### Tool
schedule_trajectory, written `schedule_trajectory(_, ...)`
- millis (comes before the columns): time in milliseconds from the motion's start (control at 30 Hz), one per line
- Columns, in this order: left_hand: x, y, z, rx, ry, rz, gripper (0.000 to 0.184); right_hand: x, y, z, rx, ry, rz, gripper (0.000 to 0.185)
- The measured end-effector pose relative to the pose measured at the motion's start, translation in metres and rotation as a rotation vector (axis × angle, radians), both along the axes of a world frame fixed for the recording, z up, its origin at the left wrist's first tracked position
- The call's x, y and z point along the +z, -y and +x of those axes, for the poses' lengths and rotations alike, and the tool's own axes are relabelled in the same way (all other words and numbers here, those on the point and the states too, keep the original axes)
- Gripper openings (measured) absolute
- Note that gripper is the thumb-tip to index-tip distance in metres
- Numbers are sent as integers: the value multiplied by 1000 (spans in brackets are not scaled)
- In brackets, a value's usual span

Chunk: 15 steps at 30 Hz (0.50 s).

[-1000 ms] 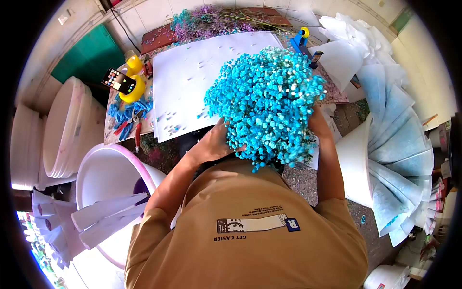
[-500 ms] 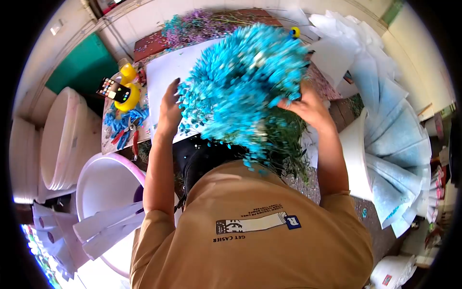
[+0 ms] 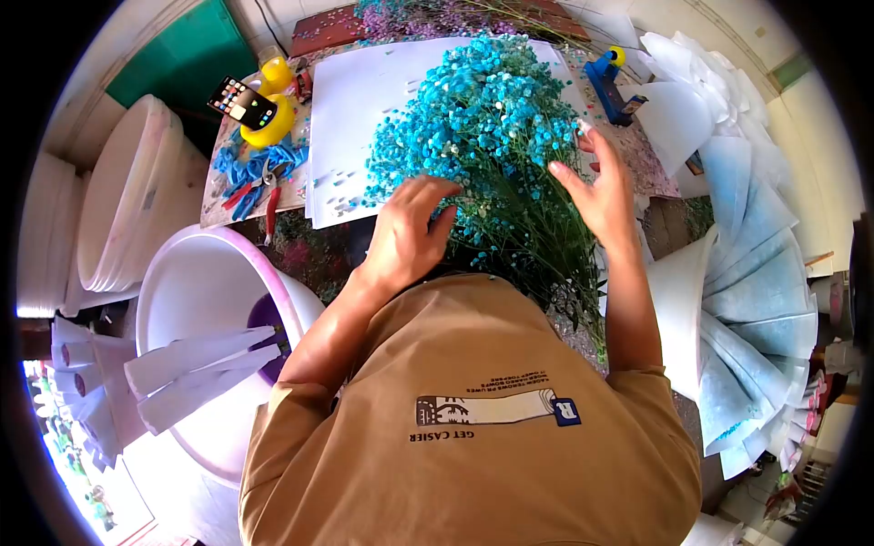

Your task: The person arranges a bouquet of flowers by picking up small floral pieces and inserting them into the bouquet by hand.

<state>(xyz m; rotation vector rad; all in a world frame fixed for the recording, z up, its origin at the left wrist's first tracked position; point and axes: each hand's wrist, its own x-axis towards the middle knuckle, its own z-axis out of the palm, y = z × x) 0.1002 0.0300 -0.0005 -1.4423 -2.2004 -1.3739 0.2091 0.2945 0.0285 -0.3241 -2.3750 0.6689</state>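
Observation:
A big bunch of blue-dyed baby's breath (image 3: 487, 105) lies over white paper sheets (image 3: 350, 109), its green stems running toward my body. At the near left edge of the bunch is my left hand (image 3: 410, 227), fingers loosely bent and thumb apart; whether it touches the stems is unclear. On the other side my right hand (image 3: 603, 187) is open, thumb and fingers spread, the fingertips by the blossoms. Neither hand grips the bunch.
Pruning shears (image 3: 264, 196) and blue strips (image 3: 241, 168) lie left, near a phone (image 3: 244, 103) on a yellow stand. A blue tape dispenser (image 3: 612, 86) stands right. Purple flowers (image 3: 419, 23) lie behind. White buckets (image 3: 196, 273) flank me, one with wrapped paper cones (image 3: 760, 300).
The bunch, blurred and held up between my hands before, now rests on the paper. My left hand has moved right and nearer my body; my right hand has let go.

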Motion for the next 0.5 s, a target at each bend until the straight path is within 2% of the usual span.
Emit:
schedule_trajectory(33,-5,-5,-6,12,23,6,26,7,9,7,3,-59,151,61)
schedule_trajectory(100,-13,-13,-9,41,-54,-6,29,22,34,21,132,-190,163,40)
schedule_trajectory(167,-8,-19,-7,42,-115,-27,28,17,56,31,373,-127,-40,28)
schedule_trajectory(233,-10,-24,-8,41,-183,-48,27,0,68,33,511,23,-26,20)
schedule_trajectory(267,-13,-27,-12,56,-220,-41,25,-13,73,27,495,-23,59,16)
schedule_trajectory(367,-11,-29,-15,81,-243,-6,19,-30,65,13,253,0,315,29)
schedule_trajectory(400,-5,-28,-13,80,-246,16,19,-34,62,10,208,7,290,36)
schedule_trajectory(500,7,-27,-3,65,-314,47,20,-43,52,1,142,14,343,42)
